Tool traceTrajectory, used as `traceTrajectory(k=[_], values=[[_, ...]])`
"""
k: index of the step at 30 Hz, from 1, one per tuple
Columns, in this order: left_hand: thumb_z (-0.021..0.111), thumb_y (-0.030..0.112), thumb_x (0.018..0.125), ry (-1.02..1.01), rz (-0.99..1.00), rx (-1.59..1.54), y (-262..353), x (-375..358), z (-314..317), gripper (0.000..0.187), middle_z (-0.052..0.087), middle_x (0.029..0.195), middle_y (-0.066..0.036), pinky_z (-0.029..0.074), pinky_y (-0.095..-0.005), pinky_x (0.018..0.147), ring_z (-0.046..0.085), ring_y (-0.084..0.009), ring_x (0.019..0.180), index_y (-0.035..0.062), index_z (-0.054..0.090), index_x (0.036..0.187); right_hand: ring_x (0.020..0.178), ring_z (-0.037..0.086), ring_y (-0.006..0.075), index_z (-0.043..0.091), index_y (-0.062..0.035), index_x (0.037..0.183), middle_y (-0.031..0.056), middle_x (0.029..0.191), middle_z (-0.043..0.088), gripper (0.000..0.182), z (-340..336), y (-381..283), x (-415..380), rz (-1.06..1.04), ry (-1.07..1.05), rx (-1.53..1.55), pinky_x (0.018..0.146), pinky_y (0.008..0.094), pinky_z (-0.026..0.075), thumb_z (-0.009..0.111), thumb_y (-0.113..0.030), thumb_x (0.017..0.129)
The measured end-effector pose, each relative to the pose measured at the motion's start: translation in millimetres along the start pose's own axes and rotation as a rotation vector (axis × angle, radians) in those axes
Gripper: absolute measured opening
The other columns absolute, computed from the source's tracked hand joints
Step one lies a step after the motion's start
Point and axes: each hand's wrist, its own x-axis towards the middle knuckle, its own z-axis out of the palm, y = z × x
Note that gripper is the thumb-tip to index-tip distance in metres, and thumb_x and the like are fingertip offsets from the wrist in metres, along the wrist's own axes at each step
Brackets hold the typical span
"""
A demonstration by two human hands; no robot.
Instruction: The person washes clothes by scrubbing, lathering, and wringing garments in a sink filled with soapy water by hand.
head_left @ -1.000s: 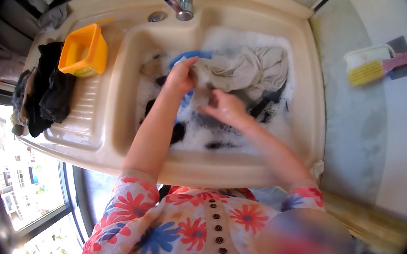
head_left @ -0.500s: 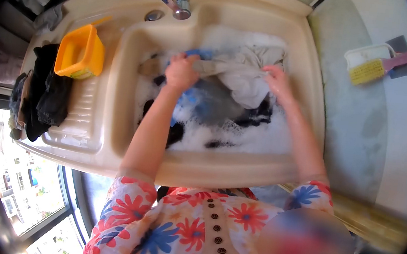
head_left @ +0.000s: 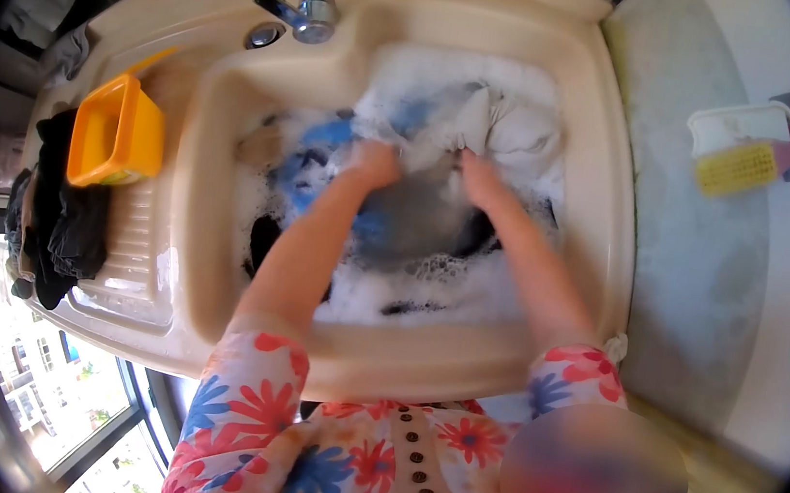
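Observation:
A light grey-white garment point(head_left: 523, 130) lies bunched in the soapy water, mostly at the back right of the sink basin point(head_left: 205, 269). My right hand point(head_left: 480, 180) is closed on its near edge, fingertips pinching the wet cloth. Slightly blurred, my left hand point(head_left: 372, 163) is closed on a wet fold of it to the left, its fingertips partly lost in suds. Between and below the hands, grey cloth point(head_left: 418, 215) lies under water. Blue cloth point(head_left: 330, 132) and dark cloth point(head_left: 264, 239) soak around it, partly covered by foam.
A chrome faucet point(head_left: 313, 4) stands behind the basin. On the ribbed drainboard point(head_left: 131, 236) at left sit an orange plastic container point(head_left: 120, 137) and a pile of dark clothes point(head_left: 66, 229). A yellow-bristled brush point(head_left: 740, 169) with a pink handle lies on the right ledge beside a white item point(head_left: 721, 123).
My hands have come closer together and lower into the suds, the right one moving left. The stretched garment is now bunched. The whole view has shifted slightly.

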Motion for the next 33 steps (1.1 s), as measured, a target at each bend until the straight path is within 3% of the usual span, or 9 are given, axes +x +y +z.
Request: traceTrajectory(k=[6, 8, 13, 15, 18, 22, 25, 29, 33], values=[[0.064, 0.014, 0.066, 0.214, -0.074, -1.055, -51.1, -25.6, -55.0, 0.025, 0.061, 0.079, -0.005, 0.045, -0.0268, 0.062, 0.056, -0.0131, 0.069, 0.0013, 0.061, 0.088, 0.084, 0.059, 0.0258, 0.054, -0.0046, 0.107, 0.016, 0.091, 0.061, 0.046, -122.5, -7.6, -47.0, -0.101, -0.065, 0.511, 0.077, 0.0329, 0.045, 0.06, -0.019, 0.064], [0.064, 0.011, 0.067, 0.226, 0.014, -1.279, -49.6, -40.6, -78.7, 0.025, 0.058, 0.077, -0.001, 0.043, -0.024, 0.06, 0.052, -0.0091, 0.066, 0.0004, 0.059, 0.089, 0.08, 0.059, 0.0221, 0.055, -0.0075, 0.107, 0.0134, 0.086, 0.061, 0.043, -131.6, -10.5, -56.0, -0.165, -0.103, 0.407, 0.074, 0.0304, 0.045, 0.059, -0.017, 0.065], [0.07, 0.034, 0.059, 0.171, 0.116, -0.193, -24.4, -78.0, -106.4, 0.043, 0.06, 0.083, -0.014, 0.046, -0.0379, 0.071, 0.059, -0.0277, 0.078, 0.0117, 0.057, 0.094, 0.076, 0.06, 0.0198, 0.057, -0.0117, 0.104, 0.0113, 0.079, 0.061, 0.035, -153.0, -16.4, -51.8, -0.061, -0.041, 0.371, 0.071, 0.0308, 0.046, 0.056, -0.016, 0.069], [0.067, 0.03, 0.063, 0.16, 0.081, -0.089, -7.0, -77.9, -76.9, 0.038, 0.061, 0.086, -0.015, 0.047, -0.0374, 0.073, 0.059, -0.0272, 0.082, 0.0112, 0.057, 0.095, 0.077, 0.06, 0.0219, 0.058, -0.0115, 0.1, 0.012, 0.078, 0.061, 0.03, -116.7, 3.1, -36.2, -0.067, 0.018, 0.521, 0.071, 0.0334, 0.046, 0.056, -0.016, 0.071], [0.058, 0.023, 0.07, 0.117, 0.017, -0.08, 7.5, -53.6, -26.4, 0.028, 0.061, 0.09, -0.014, 0.047, -0.0372, 0.076, 0.058, -0.0273, 0.089, 0.0106, 0.058, 0.095, 0.079, 0.056, 0.0351, 0.053, -0.0081, 0.095, 0.0151, 0.083, 0.059, 0.023, -32.9, -18.4, -36.8, -0.08, 0.052, -0.056, 0.069, 0.0419, 0.045, 0.058, -0.019, 0.075], [0.049, 0.012, 0.073, 0.004, -0.043, -0.008, 19.8, -44.8, -22.1, 0.02, 0.06, 0.093, -0.013, 0.048, -0.0378, 0.075, 0.058, -0.0275, 0.09, 0.0103, 0.06, 0.089, 0.081, 0.057, 0.0346, 0.058, -0.0063, 0.09, 0.017, 0.086, 0.06, 0.025, -34.0, -29.3, -33.6, -0.057, -0.104, -0.131, 0.071, 0.0386, 0.044, 0.06, -0.021, 0.07], [0.051, 0.016, 0.072, 0.383, 0.01, -0.043, 4.9, -58.8, -42.6, 0.02, 0.06, 0.098, -0.013, 0.047, -0.0376, 0.076, 0.059, -0.0272, 0.088, 0.0097, 0.062, 0.087, 0.082, 0.059, 0.0305, 0.06, -0.009, 0.096, 0.0174, 0.09, 0.061, 0.029, -77.8, -30.6, -46.0, 0.034, -0.106, 0.151, 0.072, 0.036, 0.046, 0.063, -0.021, 0.07], [0.052, 0.022, 0.071, 0.358, 0.019, -0.378, -15.9, -68.0, -84.8, 0.024, 0.062, 0.08, -0.013, 0.046, -0.0372, 0.074, 0.06, -0.0275, 0.079, 0.0089, 0.062, 0.089, 0.079, 0.058, 0.0181, 0.06, -0.0054, 0.098, 0.0089, 0.087, 0.063, 0.034, -124.5, -11.5, -54.5, 0.01, -0.025, 0.528, 0.073, 0.0293, 0.044, 0.068, -0.025, 0.071], [0.056, 0.021, 0.072, 0.317, 0.064, -1.165, -23.2, -85.4, -176.5, 0.026, 0.063, 0.078, -0.012, 0.048, -0.0305, 0.065, 0.059, -0.0172, 0.071, 0.0079, 0.062, 0.093, 0.082, 0.054, 0.0105, 0.06, -0.0003, 0.094, 0.0033, 0.087, 0.061, 0.032, -232.3, -67.2, -80.9, -0.249, 0.306, 0.968, 0.076, 0.0247, 0.042, 0.066, -0.025, 0.075]])
